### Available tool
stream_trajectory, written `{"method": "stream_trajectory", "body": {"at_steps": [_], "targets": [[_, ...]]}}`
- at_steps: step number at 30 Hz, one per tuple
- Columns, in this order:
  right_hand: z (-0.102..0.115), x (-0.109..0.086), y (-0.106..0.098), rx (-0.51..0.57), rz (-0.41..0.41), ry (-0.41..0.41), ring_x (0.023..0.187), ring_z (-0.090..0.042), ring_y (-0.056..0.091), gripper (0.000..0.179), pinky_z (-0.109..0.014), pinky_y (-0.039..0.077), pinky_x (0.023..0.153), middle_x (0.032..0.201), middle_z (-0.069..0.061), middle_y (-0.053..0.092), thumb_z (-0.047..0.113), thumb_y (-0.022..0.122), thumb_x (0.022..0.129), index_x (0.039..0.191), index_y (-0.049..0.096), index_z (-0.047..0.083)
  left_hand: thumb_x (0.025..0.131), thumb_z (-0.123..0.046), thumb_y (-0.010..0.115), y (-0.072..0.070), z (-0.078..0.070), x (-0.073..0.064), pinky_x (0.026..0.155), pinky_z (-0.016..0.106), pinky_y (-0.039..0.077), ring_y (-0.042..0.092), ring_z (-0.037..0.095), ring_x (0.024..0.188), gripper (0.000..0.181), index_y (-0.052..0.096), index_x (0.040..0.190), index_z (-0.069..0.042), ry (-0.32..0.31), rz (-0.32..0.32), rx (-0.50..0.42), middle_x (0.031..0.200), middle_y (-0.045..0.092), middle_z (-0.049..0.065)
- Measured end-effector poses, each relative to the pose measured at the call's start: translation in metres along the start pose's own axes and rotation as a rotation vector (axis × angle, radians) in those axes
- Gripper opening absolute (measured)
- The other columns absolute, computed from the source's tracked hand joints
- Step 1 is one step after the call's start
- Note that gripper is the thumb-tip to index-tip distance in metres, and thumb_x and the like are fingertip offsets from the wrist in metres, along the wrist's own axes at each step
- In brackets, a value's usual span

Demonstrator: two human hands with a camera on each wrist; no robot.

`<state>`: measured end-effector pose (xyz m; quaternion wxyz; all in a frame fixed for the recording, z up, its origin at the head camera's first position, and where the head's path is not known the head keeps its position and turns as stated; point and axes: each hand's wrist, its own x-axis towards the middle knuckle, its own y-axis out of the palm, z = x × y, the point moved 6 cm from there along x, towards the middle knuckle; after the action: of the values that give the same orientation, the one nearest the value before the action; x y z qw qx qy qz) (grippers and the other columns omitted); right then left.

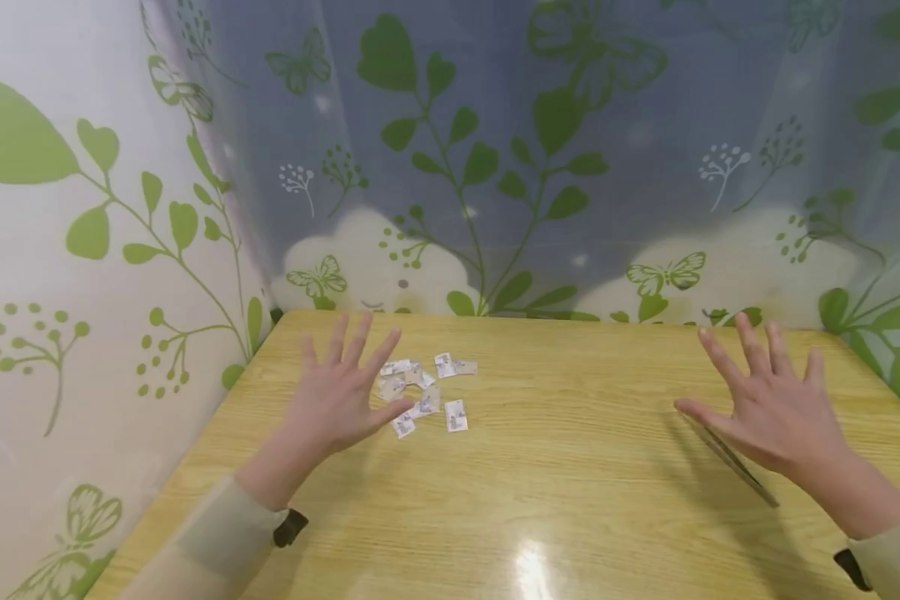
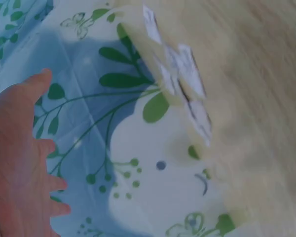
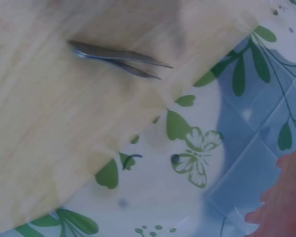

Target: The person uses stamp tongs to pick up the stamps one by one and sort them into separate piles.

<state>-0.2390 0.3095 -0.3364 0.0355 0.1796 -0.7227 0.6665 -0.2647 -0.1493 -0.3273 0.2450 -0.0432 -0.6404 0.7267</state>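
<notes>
My left hand (image 1: pixel 337 404) is held over the left part of the table with its fingers spread and nothing in it. Beside its thumb lies a loose cluster of small printed paper pieces (image 1: pixel 456 415), some overlapping; the left wrist view shows these paper pieces (image 2: pixel 191 69) too. On the right, my right hand (image 1: pixel 783 412) is likewise spread and holds nothing. Beneath it on the tabletop lies a pair of metal tweezers (image 1: pixel 742 471), partly covered by the hand in the head view. The right wrist view shows the whole tweezers (image 3: pixel 113 54), tips apart.
The wooden table (image 1: pixel 570 467) has a light grain and a bright glare spot near its front. Behind it hangs a curtain (image 1: pixel 495 167) with green leaves and butterflies, and a similar patterned sheet (image 1: pixel 120 333) runs along the left side.
</notes>
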Motion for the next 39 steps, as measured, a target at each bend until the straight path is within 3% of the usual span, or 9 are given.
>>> {"method": "stream_trajectory", "body": {"at_steps": [7,16,23,29,35,39], "targets": [[-0.004,-0.013,0.012,0.038,-0.016,-0.005,0.141,-0.048,-0.005,0.095,-0.08,0.005,0.094,0.158,-0.022,-0.011,0.067,0.051,0.088,0.157,0.0,0.024,0.089,-0.073,0.038,0.024,-0.019,0.018,0.106,0.07,0.011,0.007,0.038,0.145,0.084,0.019,0.156,-0.026,0.113,0.025,-0.048,0.16,0.007,0.014],[-0.009,-0.031,0.026,0.034,-0.041,-0.068,0.139,-0.051,0.012,0.096,-0.078,0.024,0.086,0.159,-0.023,0.002,0.061,0.058,0.088,0.157,0.004,0.023,0.097,-0.044,0.056,0.06,-0.035,0.042,0.108,0.055,0.028,0.034,0.034,0.137,0.06,0.04,0.148,-0.018,0.289,0.079,-0.419,0.151,0.035,0.016],[-0.017,-0.041,0.041,0.093,0.015,-0.09,0.125,-0.056,0.033,0.094,-0.074,0.034,0.083,0.156,-0.027,0.012,0.058,0.06,0.088,0.157,0.009,0.019,0.094,-0.025,0.065,0.081,-0.045,0.055,0.101,0.047,0.04,0.051,0.03,0.121,0.038,0.06,0.128,-0.008,0.312,0.139,-0.644,0.13,0.056,0.013],[-0.022,-0.048,0.056,0.187,0.09,-0.117,0.118,-0.058,0.039,0.091,-0.071,0.038,0.083,0.149,-0.033,0.023,0.051,0.061,0.091,0.157,0.011,0.014,0.092,-0.024,0.067,0.092,-0.051,0.057,0.097,0.044,0.042,0.056,0.026,0.11,0.03,0.065,0.118,-0.009,0.322,0.202,-0.658,0.115,0.064,0.006],[-0.025,-0.051,0.064,0.241,0.042,-0.184,0.111,-0.059,0.045,0.091,-0.068,0.042,0.079,0.141,-0.036,0.033,0.043,0.069,0.087,0.154,0.02,0.007,0.091,-0.021,0.068,0.098,-0.055,0.057,0.088,0.04,0.046,0.056,0.021,0.099,0.023,0.067,0.111,-0.011,0.33,0.234,-0.646,0.106,0.062,0.002],[-0.028,-0.049,0.072,0.271,0.027,-0.22,0.11,-0.058,0.047,0.09,-0.066,0.043,0.077,0.137,-0.037,0.038,0.04,0.073,0.084,0.151,0.026,0.003,0.088,-0.019,0.07,0.101,-0.054,0.057,0.088,0.039,0.045,0.055,0.02,0.098,0.02,0.068,0.107,-0.012,0.3,0.252,-0.642,0.103,0.06,0.001]]}}
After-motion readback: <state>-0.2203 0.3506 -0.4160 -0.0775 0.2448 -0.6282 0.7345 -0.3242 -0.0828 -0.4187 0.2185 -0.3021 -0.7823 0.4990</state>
